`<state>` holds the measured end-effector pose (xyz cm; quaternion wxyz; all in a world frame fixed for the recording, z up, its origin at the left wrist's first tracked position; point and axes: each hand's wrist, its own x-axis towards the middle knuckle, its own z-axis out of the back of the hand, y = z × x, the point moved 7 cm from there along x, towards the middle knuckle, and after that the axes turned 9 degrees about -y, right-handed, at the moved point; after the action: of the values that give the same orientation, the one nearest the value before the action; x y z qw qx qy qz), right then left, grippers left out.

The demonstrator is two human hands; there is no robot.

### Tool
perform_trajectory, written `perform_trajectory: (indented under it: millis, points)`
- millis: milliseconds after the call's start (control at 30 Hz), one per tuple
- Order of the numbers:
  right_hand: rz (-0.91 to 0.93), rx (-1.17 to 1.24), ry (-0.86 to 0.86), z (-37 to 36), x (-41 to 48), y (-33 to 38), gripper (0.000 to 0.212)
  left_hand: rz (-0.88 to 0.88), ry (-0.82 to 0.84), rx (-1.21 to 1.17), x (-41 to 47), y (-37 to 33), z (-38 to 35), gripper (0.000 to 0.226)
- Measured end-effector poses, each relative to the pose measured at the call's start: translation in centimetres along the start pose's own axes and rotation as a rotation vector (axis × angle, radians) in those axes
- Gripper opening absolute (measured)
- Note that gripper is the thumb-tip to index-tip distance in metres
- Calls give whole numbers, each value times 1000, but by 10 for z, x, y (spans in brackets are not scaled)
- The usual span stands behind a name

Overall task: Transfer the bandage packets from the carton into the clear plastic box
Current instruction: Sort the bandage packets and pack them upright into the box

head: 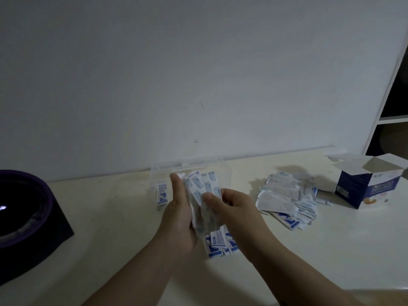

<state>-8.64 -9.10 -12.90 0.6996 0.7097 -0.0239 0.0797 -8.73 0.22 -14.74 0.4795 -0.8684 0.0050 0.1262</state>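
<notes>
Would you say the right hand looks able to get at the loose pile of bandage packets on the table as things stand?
Probably not yet: the right hand is pinching the held stack of packets, though nothing blocks the loose pile of bandage packets.

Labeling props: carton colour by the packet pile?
Dark blue with white flaps, head view.

Two bare forearms and hands, nothing worn

The left hand (pixel 180 214) and right hand (pixel 234 205) are both uncovered, with no gloves, rings, watch or bracelet visible on fingers or wrists. Both forearms are bare right down to the bottom edge of the view, with no sleeve or cuff in sight. The dim light leaves nails and finer detail of the hands too soft to make out.
</notes>
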Motion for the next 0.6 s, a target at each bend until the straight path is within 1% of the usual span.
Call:
perform_trajectory:
  millis: [100,167,233,300,367,433,467,533,600]
  points:
    - [43,-12,-43,-2,2,-1,17,-94,-9,-5,-5,0,-4,61]
    - [164,-201,-117,-2,4,-2,19,-136,-33,-6,-7,2,-4,50]
    - [294,-390,-162,-4,5,-2,19,-105,-36,-87,-5,6,-4,32]
    - [367,-422,-133,-5,5,0,14,-43,-38,-121,-3,11,-3,25]
    - [371,-397,-55,-3,5,0,14,3,-50,-99,0,14,-1,23]
    - [299,-286,28,0,6,-2,15,16,-59,-58,1,14,2,21]
    - [262,-222,44,3,7,-3,17,17,-68,-60,1,13,4,21]
    - [251,-201,-17,13,10,-5,24,-2,-85,-135,4,8,7,22]
    - [230,-217,-92,23,15,-6,24,-3,-111,-227,10,5,12,23]
